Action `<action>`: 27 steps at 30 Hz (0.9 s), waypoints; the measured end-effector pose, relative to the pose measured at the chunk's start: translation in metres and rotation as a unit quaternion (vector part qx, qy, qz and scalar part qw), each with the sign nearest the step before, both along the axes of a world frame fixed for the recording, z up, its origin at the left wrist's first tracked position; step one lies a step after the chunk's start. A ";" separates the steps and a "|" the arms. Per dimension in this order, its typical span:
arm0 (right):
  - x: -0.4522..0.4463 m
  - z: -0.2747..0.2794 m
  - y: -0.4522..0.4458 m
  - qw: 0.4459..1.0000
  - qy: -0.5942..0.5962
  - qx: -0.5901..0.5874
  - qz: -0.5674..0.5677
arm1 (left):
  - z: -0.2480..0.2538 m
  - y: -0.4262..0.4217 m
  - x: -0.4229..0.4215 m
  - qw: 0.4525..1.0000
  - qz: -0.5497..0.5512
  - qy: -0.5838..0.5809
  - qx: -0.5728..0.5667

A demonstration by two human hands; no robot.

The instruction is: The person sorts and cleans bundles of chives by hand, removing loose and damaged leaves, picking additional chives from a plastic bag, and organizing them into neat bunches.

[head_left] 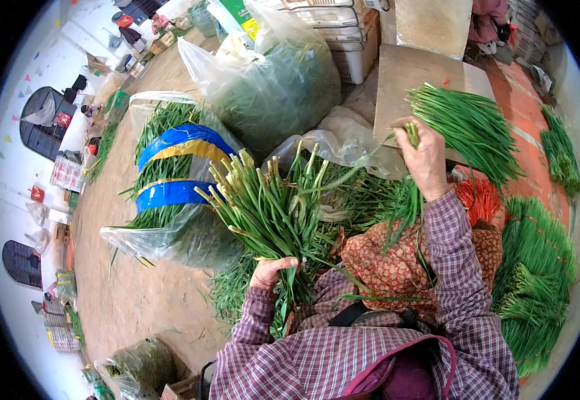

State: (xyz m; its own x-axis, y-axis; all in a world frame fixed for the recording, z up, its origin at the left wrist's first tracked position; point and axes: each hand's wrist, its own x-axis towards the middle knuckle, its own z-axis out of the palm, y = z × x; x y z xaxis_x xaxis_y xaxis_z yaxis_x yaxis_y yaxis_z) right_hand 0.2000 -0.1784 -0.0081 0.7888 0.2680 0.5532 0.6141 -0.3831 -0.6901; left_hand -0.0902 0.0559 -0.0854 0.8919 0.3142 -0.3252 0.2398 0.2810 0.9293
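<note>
Left hand (273,272): closed round the lower part of a thick, loose bunch of long green stalks with pale cut ends (256,210), cut ends up and fanned out, tilted left, held in front of the body

Right hand (424,159): raised, thumb and fingers clamped on a small clutch of thin green stems (412,135), ends poking up past the fingers. Leaves hang below the fist; can't tell if all of them belong to that clutch

Just beyond the right hand, a neat green bundle of long stalks (463,130) lies partly on a flat brown board (403,77). Near the right forearm: pile of thin red strips (478,199), looks like bands. Further right, stacked bright green bundles (536,287)

Lap has a red-brown floral cloth (386,257), loose greens beside it. Left of the big bunch, on the brown floor (150,293), sits an open clear plastic bag with blue and yellow bands (186,143), stuffed with greens. Behind: big clear plastic sack of greens (273,93), near stacked white plastic crates (346,50)
</note>
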 end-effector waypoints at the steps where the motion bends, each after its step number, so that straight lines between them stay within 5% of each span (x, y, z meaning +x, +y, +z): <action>1: 0.006 -0.005 -0.003 0.998 -0.067 -0.007 -0.009 | -0.003 0.002 -0.001 1.000 0.001 0.000 0.000; 3: 0.003 -0.005 -0.002 0.991 -0.134 -0.013 -0.019 | -0.008 0.005 0.000 1.000 -0.004 -0.013 0.018; 7: -0.051 0.027 0.010 0.966 0.200 -0.003 0.162 | 0.001 0.001 0.002 1.000 0.006 0.006 0.017; 9: -0.059 0.022 0.019 0.949 0.211 -0.047 0.231 | -0.002 0.007 0.001 0.999 -0.039 0.025 -0.019; 11: -0.074 0.036 0.026 0.901 0.286 0.071 0.317 | -0.005 0.005 0.001 0.999 -0.024 0.017 -0.028; 21: -0.075 0.018 0.037 0.922 0.223 0.043 0.315 | 0.015 -0.010 0.008 1.000 -0.001 0.023 0.017; 27: -0.060 0.011 0.028 0.932 0.246 0.031 0.266 | -0.002 0.004 0.003 0.997 -0.050 0.026 -0.061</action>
